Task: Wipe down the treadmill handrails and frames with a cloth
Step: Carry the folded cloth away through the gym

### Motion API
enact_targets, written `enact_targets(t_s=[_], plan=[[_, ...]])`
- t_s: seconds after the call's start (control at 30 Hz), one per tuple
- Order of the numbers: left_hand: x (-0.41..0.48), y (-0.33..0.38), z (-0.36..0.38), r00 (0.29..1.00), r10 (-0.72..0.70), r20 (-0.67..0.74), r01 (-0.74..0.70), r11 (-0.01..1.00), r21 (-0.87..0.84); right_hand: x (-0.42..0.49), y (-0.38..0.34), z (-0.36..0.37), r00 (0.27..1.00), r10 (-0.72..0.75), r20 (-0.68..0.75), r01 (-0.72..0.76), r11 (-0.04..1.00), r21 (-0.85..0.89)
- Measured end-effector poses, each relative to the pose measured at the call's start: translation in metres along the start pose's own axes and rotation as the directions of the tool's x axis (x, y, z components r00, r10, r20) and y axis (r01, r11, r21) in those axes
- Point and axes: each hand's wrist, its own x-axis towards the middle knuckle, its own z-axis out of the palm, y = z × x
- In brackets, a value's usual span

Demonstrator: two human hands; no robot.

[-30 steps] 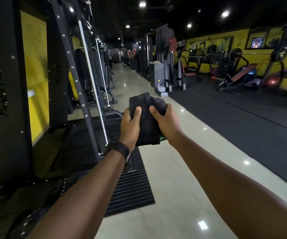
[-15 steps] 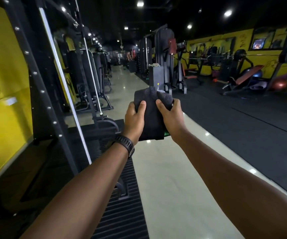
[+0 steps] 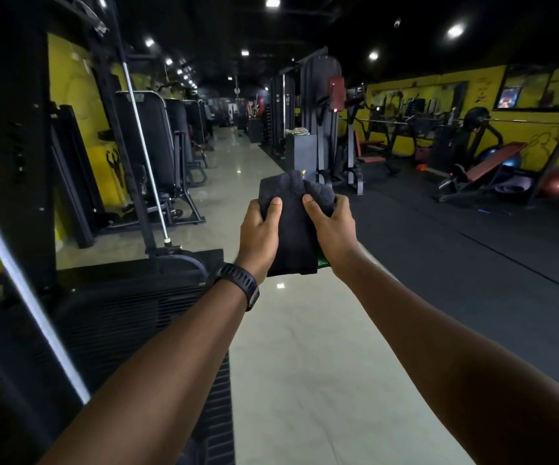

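Note:
A folded dark grey cloth (image 3: 294, 226) is held out in front of me at chest height, over the pale tiled aisle. My left hand (image 3: 259, 236) grips its left edge, thumb on the front. On the cloth's right edge my right hand (image 3: 333, 234) does the same, thumb pressed on the front. A small green item shows under the right palm, mostly hidden. A black watch sits on my left wrist. No treadmill can be told apart among the machines in view.
A black machine frame (image 3: 13, 156) with a slanted silver bar (image 3: 29, 303) stands close on my left, over a ribbed black mat (image 3: 120, 317). More black machines (image 3: 157, 156) line the left wall. The pale tiled aisle (image 3: 305, 347) runs ahead. Benches and balls (image 3: 486, 172) stand right on dark flooring.
I have moved forward along the aisle; the left frame has slid closer and further left in view. Both hands keep the same hold on the cloth.

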Motion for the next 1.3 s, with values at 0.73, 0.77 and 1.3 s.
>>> enact_targets(t_s=[0.73,0.77,1.3], plan=[[0.603,-0.26,0.216,0.999,-0.027,0.018,0.026,0.999,0.035,0.654,0.251,0.077,1.0,0.016,0.023,-0.018,0.995,0.094],[0.632,-0.269,0.226,1.0,-0.029,0.008,0.028,0.999,0.044,0.685,0.259,0.081,0.999,0.017,0.035,-0.02,0.996,0.092],[1.065,-0.444,0.292,0.999,0.011,-0.046,-0.006,0.995,0.097,1.122,0.425,0.219,0.998,0.02,0.058,-0.024,0.998,0.063]])
